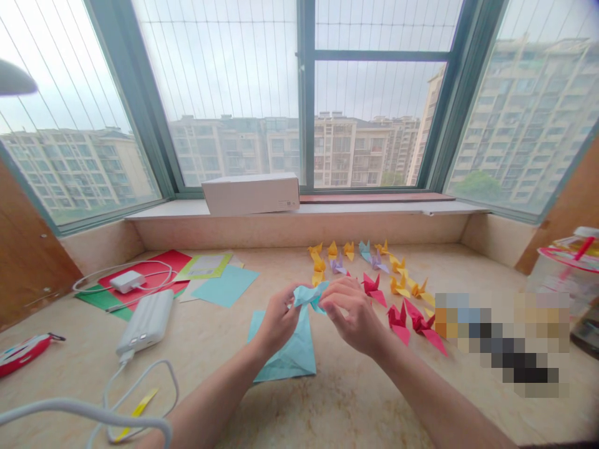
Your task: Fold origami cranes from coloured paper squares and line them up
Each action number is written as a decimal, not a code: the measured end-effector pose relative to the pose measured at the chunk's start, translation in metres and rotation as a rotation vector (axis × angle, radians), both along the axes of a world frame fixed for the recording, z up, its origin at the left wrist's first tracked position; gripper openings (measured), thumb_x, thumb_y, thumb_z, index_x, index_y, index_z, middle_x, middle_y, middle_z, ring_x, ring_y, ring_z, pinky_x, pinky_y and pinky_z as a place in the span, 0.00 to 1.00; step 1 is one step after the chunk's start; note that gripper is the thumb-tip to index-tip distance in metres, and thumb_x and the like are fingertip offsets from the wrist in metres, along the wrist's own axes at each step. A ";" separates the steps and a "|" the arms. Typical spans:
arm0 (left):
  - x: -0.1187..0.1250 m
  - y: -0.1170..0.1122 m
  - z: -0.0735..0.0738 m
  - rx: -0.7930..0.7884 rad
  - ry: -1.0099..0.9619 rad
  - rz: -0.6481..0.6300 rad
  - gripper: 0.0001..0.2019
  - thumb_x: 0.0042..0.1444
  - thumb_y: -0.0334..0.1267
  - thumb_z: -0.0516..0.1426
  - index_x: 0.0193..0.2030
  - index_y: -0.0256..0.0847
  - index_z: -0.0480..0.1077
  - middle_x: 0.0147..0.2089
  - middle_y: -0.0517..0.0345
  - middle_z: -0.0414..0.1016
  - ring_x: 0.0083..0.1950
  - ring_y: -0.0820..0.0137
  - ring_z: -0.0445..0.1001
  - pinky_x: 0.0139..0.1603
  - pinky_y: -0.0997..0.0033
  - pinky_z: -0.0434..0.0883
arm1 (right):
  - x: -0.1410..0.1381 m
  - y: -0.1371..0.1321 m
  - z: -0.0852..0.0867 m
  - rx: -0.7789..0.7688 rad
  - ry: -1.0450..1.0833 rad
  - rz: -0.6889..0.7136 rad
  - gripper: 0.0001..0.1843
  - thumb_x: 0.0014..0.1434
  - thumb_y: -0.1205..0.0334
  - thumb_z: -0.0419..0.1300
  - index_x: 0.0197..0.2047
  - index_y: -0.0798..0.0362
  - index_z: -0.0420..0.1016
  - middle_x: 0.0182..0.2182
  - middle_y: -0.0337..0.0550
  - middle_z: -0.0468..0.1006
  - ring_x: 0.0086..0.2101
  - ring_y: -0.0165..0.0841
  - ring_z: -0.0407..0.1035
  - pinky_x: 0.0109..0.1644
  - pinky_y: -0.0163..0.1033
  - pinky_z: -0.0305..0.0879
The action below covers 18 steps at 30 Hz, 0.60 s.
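Note:
A light blue folded origami paper point(309, 295) is held up between my two hands. My left hand point(279, 318) pinches its left side. The fingers of my right hand point(349, 308) are closed at its right end, partly hiding it. Under it on the counter lies a creased light blue sheet of paper point(285, 352). Just beyond and to the right stand several folded paper cranes: a red crane point(373, 285), a yellow crane point(399, 285), a purple crane point(378, 262) and a light blue crane point(364, 249) among them.
On the left are coloured paper sheets point(229, 285), a white charger point(127, 281), a white power bank point(146, 321) and looping white cables point(84, 408). A white box point(253, 194) sits on the window ledge. At the right stands a clear container point(556, 271) with a red straw.

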<state>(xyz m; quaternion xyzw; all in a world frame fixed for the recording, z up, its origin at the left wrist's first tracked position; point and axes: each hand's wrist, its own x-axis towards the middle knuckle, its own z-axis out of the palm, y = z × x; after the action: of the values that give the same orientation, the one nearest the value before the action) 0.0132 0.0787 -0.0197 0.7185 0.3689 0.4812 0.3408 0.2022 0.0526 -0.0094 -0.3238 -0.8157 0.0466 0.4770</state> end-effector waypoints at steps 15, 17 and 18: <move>0.002 -0.001 -0.005 -0.008 -0.091 0.030 0.10 0.59 0.41 0.55 0.45 0.40 0.69 0.43 0.53 0.78 0.39 0.67 0.76 0.38 0.72 0.72 | -0.014 0.010 -0.014 -0.612 0.391 0.093 0.14 0.59 0.52 0.61 0.44 0.53 0.74 0.35 0.44 0.79 0.36 0.36 0.74 0.39 0.40 0.69; 0.003 0.001 -0.010 0.003 -0.095 0.020 0.11 0.59 0.43 0.56 0.45 0.41 0.69 0.47 0.50 0.77 0.44 0.66 0.77 0.40 0.72 0.73 | -0.013 0.012 -0.015 -0.613 0.468 0.103 0.14 0.59 0.53 0.61 0.44 0.53 0.72 0.34 0.44 0.79 0.35 0.35 0.74 0.37 0.40 0.69; 0.003 0.002 -0.011 0.014 -0.085 0.021 0.11 0.59 0.44 0.56 0.44 0.41 0.69 0.50 0.49 0.76 0.48 0.65 0.76 0.43 0.70 0.73 | -0.013 0.013 -0.015 -0.599 0.500 0.092 0.14 0.59 0.53 0.60 0.44 0.53 0.72 0.34 0.44 0.79 0.35 0.35 0.74 0.36 0.39 0.69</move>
<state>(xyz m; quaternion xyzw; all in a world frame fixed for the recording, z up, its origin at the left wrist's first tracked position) 0.0162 0.0803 -0.0311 0.6957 0.3581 0.5177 0.3459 0.1891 0.0652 -0.0244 -0.3905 -0.6383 0.3815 0.5427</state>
